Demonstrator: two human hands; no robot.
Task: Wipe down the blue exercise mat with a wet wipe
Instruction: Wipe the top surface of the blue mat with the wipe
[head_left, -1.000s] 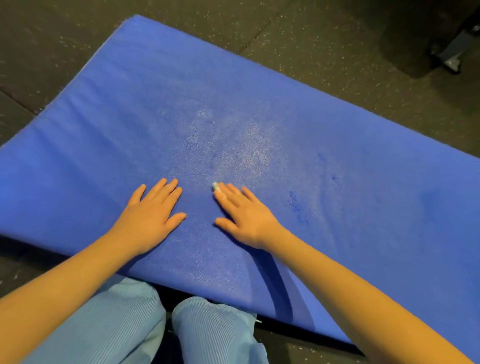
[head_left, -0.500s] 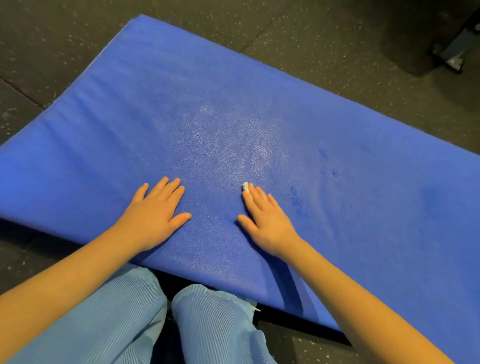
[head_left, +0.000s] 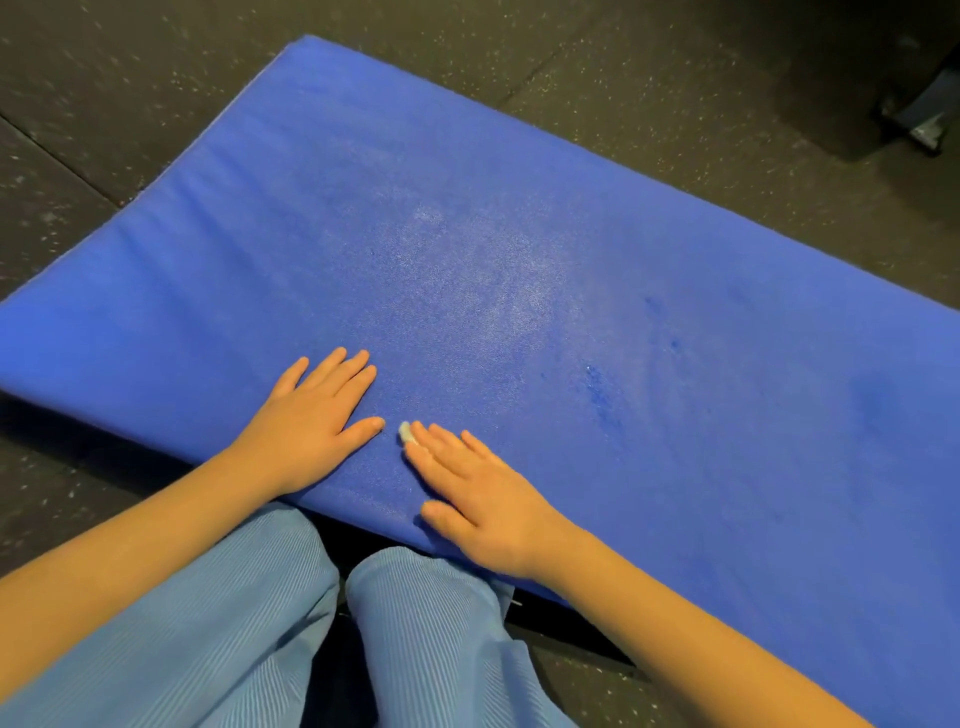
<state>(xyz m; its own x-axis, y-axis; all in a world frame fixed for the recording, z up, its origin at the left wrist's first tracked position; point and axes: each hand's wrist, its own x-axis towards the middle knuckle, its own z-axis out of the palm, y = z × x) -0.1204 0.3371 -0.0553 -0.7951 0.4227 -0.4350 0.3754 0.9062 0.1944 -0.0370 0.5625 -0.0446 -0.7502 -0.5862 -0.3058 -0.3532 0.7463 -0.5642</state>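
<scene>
The blue exercise mat (head_left: 519, 218) lies across the dark floor, with a pale damp sheen near its middle. My left hand (head_left: 317, 421) rests flat on the mat near its front edge, fingers straight. My right hand (head_left: 478, 493) lies flat beside it, fingers straight, pressing a small white wet wipe (head_left: 405, 432) against the mat. Only a corner of the wipe shows past my fingertips. The wipe sits close to my left thumb.
Speckled black rubber floor (head_left: 130, 93) surrounds the mat. A dark piece of equipment with a grey base (head_left: 914, 119) stands at the far right. My knees in light blue trousers (head_left: 249, 623) sit at the mat's front edge.
My right hand has slid the wipe back toward me and leftward, ending close to my left thumb. The left hand has stayed in place on the mat.
</scene>
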